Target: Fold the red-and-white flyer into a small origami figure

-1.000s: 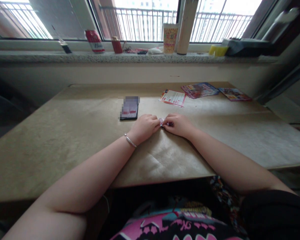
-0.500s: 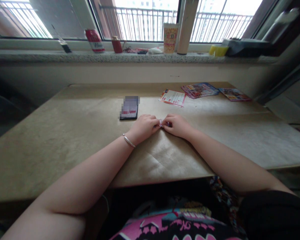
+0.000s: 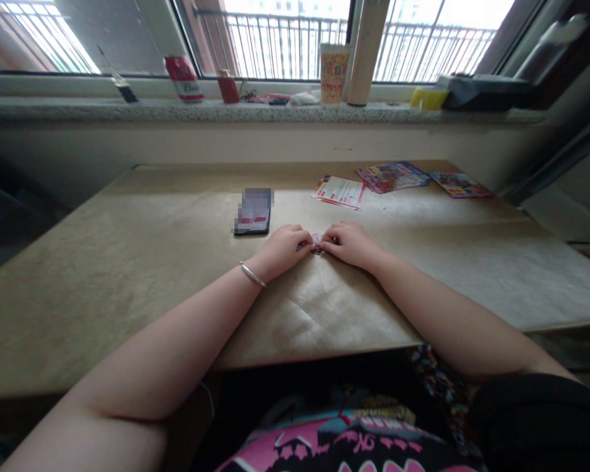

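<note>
My left hand and my right hand rest close together on the brown paper-covered table. Both pinch a small pinkish-white folded piece of paper between their fingertips, and most of it is hidden by the fingers. A silver bangle circles my left wrist. A dark phone lies just beyond my left hand.
Printed cards and leaflets lie at the far right of the table, with more colourful sheets behind them. The stone windowsill holds a red can, a paper cup, a tall cylinder and a yellow sponge.
Both hands have shifted slightly away from me with the small paper. Fingers have worked on it, and it now looks more compact.
</note>
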Tool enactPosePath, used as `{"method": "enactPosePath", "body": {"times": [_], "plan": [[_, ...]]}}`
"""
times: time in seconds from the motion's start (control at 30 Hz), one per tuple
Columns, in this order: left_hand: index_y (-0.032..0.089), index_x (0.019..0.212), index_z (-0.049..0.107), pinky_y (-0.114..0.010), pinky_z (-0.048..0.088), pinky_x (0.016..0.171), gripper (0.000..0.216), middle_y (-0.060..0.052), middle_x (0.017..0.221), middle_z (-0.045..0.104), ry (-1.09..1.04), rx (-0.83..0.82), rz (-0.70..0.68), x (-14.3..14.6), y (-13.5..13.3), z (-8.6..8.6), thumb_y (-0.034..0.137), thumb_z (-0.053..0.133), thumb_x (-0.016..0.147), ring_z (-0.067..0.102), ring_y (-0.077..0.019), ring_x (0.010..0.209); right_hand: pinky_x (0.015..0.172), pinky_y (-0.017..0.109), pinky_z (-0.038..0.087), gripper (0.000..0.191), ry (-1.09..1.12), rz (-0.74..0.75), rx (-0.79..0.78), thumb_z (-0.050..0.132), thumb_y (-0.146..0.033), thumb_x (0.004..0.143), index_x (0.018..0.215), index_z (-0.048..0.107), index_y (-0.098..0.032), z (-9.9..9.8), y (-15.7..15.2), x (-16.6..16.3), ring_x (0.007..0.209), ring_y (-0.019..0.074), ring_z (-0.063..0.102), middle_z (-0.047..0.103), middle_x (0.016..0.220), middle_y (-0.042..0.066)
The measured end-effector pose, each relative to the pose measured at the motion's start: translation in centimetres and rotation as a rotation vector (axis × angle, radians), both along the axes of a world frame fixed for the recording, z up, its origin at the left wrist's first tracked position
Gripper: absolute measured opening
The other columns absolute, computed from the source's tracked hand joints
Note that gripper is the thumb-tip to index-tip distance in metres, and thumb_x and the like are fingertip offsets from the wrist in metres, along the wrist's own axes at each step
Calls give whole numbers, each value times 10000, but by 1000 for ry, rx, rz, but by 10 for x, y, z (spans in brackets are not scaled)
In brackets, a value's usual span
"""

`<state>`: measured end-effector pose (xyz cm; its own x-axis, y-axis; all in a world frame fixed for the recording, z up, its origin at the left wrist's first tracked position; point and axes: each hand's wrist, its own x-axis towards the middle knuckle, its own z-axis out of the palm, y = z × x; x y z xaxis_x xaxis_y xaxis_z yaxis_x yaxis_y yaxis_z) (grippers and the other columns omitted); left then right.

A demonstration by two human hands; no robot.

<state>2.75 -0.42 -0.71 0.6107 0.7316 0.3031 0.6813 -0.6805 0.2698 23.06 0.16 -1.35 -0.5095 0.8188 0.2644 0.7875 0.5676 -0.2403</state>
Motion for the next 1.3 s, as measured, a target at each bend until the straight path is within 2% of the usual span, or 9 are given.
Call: {"method": "enactPosePath", "body": {"times": [0.2,0.47,0.67,0.8,0.93,1.03,1.3], "plan": [[146,782,667,-248,438,711,145,-52,813,640,6,0,-18,0,0,2,223,578,866,585,-150,769,653,273,331,238,19,-111,-52,585,-406,826,751,703,-213,4,-3,-2,724,156,598,713,766,22],[151,775,670,-249,433,696,174,-52,801,641,47,47,6,-1,-2,2,265,582,873,589,-155,760,626,274,346,250,3,-225,-130,588,-420,808,746,715,-214,10,-6,-9,731,171,619,731,789,39],[208,967,686,-246,435,694,176,-32,883,686,143,170,-48,-7,-6,7,286,536,915,617,-158,803,570,253,321,248,109,-232,-229,617,-439,773,729,704,-211,8,-5,-7,656,137,583,710,737,12],[226,993,696,-240,420,645,220,-37,864,686,262,230,-90,-9,-9,13,277,488,941,620,-154,774,577,249,328,227,158,-200,-204,630,-424,773,759,706,-211,4,-4,-5,640,132,557,688,714,3],[226,981,703,-236,420,646,220,-41,846,672,291,241,-91,-7,-9,13,257,490,939,612,-151,767,697,255,381,131,166,-21,-51,641,-313,785,824,709,-208,1,-3,-1,741,150,558,685,751,13],[238,998,705,-239,414,640,230,-38,844,660,289,253,-84,-7,-8,10,271,483,944,598,-146,748,767,273,392,151,86,74,30,608,-285,813,853,723,-196,2,-4,2,818,172,568,694,816,47],[248,1016,702,-245,394,629,245,-40,851,646,277,238,-61,-6,-10,10,283,470,949,579,-148,745,766,295,389,217,-80,63,87,546,-266,826,917,733,-205,11,-11,1,841,195,579,695,860,65]]}}
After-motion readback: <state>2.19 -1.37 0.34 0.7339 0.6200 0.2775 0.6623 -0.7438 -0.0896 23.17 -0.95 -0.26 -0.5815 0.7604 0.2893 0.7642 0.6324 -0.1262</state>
